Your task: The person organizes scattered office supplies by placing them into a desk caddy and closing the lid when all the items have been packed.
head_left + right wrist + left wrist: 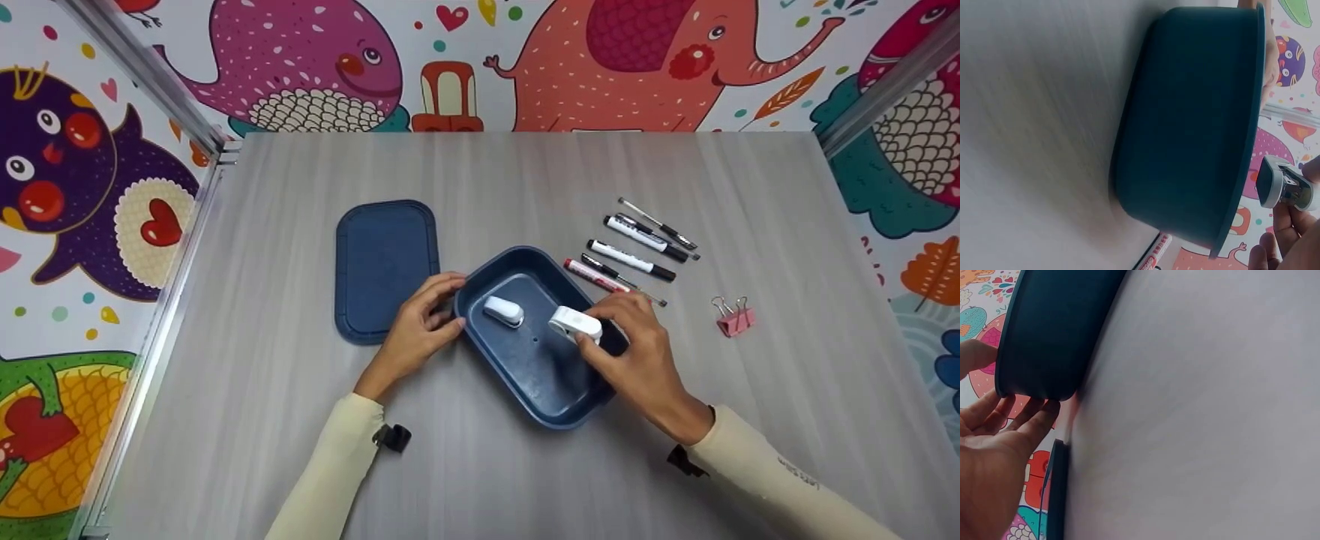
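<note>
A dark blue plastic box stands uncovered on the table, set at an angle. My left hand holds its left corner, thumb and fingers against the outside wall, as the left wrist view also shows. Over the box's right side, my right hand pinches a small white rounded tool between thumb and fingers. In the right wrist view, this tool has a grey end and metal parts inside; its exact kind is unclear. Another small white tool lies on the box floor.
A flat dark blue lid lies left of the box. Behind and right of the box are several pens and markers, including a white marker and a red-and-white one. Farther right sits a pink binder clip. Printed walls edge the table.
</note>
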A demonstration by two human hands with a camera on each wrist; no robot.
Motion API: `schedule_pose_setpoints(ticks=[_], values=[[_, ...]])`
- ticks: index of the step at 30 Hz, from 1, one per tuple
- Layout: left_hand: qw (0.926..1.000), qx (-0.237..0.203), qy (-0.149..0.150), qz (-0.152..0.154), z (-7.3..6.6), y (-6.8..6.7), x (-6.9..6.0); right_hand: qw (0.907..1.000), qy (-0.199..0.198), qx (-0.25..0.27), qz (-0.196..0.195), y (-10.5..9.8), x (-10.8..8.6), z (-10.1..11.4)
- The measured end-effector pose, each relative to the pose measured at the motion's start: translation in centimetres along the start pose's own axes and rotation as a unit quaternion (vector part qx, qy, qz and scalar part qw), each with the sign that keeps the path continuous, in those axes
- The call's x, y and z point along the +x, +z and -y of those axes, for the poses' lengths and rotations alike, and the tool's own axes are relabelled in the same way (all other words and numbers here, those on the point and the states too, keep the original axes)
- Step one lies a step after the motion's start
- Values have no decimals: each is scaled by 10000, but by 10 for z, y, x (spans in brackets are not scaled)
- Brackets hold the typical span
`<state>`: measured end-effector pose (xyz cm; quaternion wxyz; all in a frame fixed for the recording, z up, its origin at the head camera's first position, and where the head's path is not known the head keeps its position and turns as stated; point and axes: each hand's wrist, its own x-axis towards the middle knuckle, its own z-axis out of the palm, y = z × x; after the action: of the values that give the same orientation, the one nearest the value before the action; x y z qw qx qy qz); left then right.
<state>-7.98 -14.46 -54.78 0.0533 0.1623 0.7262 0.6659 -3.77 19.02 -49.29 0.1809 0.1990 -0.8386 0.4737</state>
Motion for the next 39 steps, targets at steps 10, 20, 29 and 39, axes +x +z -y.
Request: schedule_pose_setpoints(ticks=[10,20,29,39], values=[[10000,19,-30,-24,-1,0,-1,9998,14,70,205,8,-2,2],[10000,-61,-23,32,-1,0,-1,9986,57,-151,510,15,-2,3],[10000,-33,-38,14,0,0,-1,9960,85,-353,819,21,0,7],[10000,-45,-80,-3,-1,1,0,9898,160,-700,1233,30,3,10]])
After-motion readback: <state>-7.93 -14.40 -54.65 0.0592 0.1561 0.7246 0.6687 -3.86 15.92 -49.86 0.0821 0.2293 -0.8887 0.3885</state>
